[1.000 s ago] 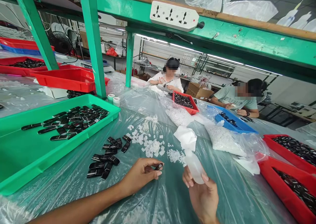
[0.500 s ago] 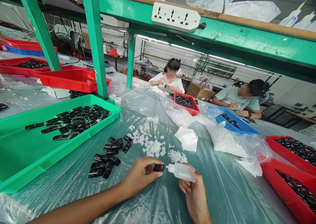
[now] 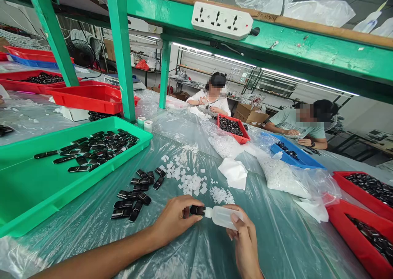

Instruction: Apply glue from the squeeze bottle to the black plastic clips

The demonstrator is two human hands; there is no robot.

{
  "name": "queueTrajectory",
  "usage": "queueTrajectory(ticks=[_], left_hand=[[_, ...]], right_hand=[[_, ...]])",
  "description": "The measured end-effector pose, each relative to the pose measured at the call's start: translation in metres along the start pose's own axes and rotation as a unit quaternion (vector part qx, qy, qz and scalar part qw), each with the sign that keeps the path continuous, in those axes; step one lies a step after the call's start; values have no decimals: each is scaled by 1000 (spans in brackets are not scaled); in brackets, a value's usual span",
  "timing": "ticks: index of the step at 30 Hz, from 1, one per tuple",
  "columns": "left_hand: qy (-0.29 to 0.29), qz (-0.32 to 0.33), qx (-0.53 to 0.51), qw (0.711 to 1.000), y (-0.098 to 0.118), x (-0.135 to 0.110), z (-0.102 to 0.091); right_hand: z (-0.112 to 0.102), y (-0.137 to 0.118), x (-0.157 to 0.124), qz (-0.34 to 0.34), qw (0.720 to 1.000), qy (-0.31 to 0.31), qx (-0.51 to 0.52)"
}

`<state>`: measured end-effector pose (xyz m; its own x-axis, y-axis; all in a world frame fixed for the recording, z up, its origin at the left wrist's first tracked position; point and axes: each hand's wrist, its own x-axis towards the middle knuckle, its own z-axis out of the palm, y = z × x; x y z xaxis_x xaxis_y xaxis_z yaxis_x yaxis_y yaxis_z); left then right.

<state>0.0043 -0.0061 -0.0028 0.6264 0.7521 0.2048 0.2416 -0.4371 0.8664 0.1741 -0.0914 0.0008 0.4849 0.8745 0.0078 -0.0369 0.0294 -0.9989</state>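
My left hand pinches a small black plastic part between thumb and fingers. In my right hand is a translucent white squeeze bottle, lying sideways with its nozzle end up against the black part. The very tip of the nozzle is hidden there. Left of my left hand lies a loose group of similar black parts on the plastic-covered table. Beyond my hands are a scatter of white flat pieces and a heap of smaller white bits.
A green tray with black parts stands at left. Red trays and a blue tray are at right, near a plastic bag of white pieces. Overhead runs a green shelf beam. Two people sit across the table.
My right hand has brought the bottle left, so its nozzle now meets the black part; before, a small gap lay between them. The left hand keeps its pinch.
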Motion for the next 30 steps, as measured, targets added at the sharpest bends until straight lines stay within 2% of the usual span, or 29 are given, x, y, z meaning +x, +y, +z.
queueTrajectory(ticks=[7,14,20,25,30], left_hand=[[-4,1,-1,1000,-1,0,0],[-9,-4,8,1000,-1,0,-2],[-6,-11,-3,1000,0,0,-1],[-3,-31,-79,996,1,0,0],[1,-37,-124,992,0,0,2]], right_hand=[[0,1,-3,-34,999,29,-27],[-5,1,-1,-54,997,0,-57],[-7,2,0,-44,997,-1,-65],[-8,10,4,14,1000,-4,17],[-6,12,8,32,990,-13,134]])
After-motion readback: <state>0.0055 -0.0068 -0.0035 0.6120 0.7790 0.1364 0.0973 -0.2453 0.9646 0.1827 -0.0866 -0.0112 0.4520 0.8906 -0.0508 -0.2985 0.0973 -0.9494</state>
